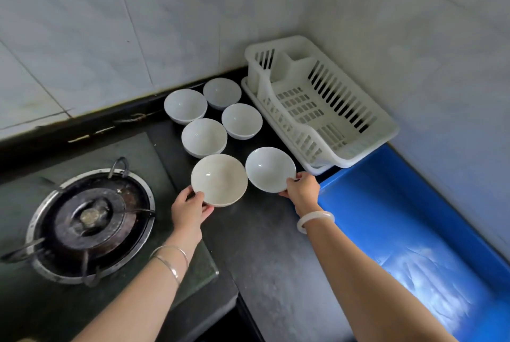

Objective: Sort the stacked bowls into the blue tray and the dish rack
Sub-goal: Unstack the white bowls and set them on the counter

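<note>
White bowls: I see left hand (pixel 190 208) pinching rim of near bowl (pixel 219 180), right hand (pixel 302 190) pinching next bowl (pixel 270 169); four bowls (pixel 204 137) behind, beside dish rack (pixel 320 104), near blue tray (pixel 408 234).

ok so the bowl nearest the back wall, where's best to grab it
Probably by the rim of that back bowl, from above on its left or far side. It sits upright and open, while another bowl and the dish rack crowd its near and right sides.
</note>
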{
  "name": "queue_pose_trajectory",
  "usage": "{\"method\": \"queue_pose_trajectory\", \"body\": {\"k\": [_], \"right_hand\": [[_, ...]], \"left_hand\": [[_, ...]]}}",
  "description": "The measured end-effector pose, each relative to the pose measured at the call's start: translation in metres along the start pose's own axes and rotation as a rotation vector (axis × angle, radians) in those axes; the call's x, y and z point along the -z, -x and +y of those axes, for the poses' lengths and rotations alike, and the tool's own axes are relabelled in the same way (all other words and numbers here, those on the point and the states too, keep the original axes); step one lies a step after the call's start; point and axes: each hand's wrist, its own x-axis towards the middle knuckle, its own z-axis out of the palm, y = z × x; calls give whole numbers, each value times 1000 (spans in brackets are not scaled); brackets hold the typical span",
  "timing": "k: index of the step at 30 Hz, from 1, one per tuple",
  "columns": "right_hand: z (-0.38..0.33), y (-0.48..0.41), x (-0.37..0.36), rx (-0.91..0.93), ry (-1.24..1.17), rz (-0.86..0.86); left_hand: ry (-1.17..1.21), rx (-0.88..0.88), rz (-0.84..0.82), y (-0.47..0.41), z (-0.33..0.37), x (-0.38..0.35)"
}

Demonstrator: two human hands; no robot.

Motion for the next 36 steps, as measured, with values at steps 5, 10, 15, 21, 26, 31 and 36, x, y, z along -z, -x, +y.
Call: {"method": "queue_pose_trajectory", "body": {"k": [5, 10, 15, 21, 26, 31, 36], "right_hand": [[6, -15, -9, -72, -50, 4], [10, -19, -14, -96, -135, -18], [13, -17, -14, -156, -286, -92], [26, -4, -17, -211, -532, -155], [15, -7, -24, -207, -565, -158], [2, -17, -35, -181, -587, -156], [2, -22, -37, -205, -576, -150]], "left_hand": [[20, 17, 2, -5, 0, -3], [29, 31, -13, -4, -1, -2], [30, 33, -46, -2, -3, -2], [80, 68, -7, 3, -6, -5], [113, 74, 9, 3, -8, -9], [137, 74, 16, 1, -9, -14], [141, 75, 13, -1, -10, -15]]}}
